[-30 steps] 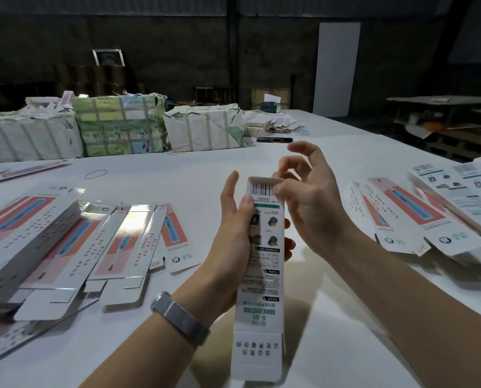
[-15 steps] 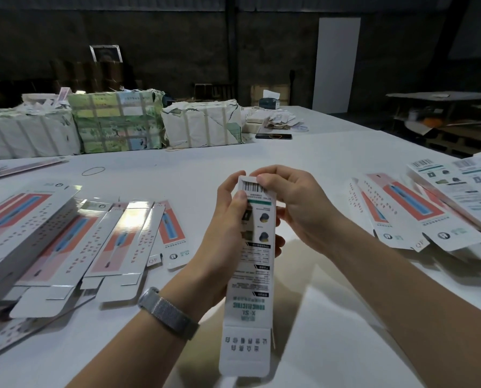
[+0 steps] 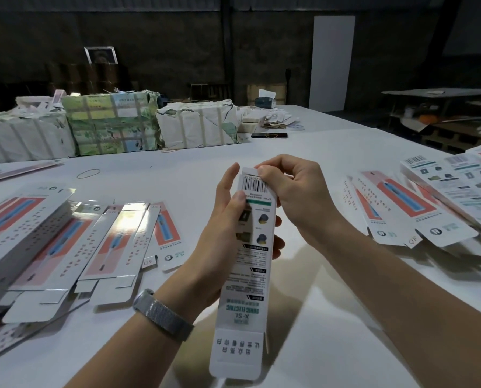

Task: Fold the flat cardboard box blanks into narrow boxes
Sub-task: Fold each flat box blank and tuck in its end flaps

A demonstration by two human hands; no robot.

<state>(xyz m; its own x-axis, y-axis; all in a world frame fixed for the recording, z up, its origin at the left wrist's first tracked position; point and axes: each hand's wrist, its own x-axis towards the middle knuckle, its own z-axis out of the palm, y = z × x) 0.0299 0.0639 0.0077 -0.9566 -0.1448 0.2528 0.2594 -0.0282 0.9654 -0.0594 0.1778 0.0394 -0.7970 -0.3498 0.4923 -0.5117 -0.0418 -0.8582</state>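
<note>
Closed down over the far end of the box since a second ago, the right hand point(image 3: 292, 191), then spread open above the barcode panel, is now curled with its fingertips point(image 3: 263, 172) pinched on the small white top flap point(image 3: 249, 171). A narrow box point(image 3: 250, 259), already squared into a tube, is held upright above the white table point(image 3: 331, 163), gripped around its upper middle by the left hand point(image 3: 225, 228), whose thumb is pressed on the printed face just below the barcode. The near end flap point(image 3: 235, 357), printed with characters, is seen hanging open and unfolded toward the camera. Flat blanks point(image 3: 102, 247) are fanned out on the table to the left, and a second spread of blanks point(image 3: 429, 208) lies to the right, well apart from the hands. Wrapped bundles point(image 3: 113, 124) are stacked along the far edge. Whether the flap's tongue has entered the slot cannot be told, since it is hidden by the fingers. A crumpled or creased tongue is judged the chief risk if it is pushed in off-line; the thin tube could also be crushed or skewed if squeezed too hard by the left hand, and the open near end could spring the box flat again.
</note>
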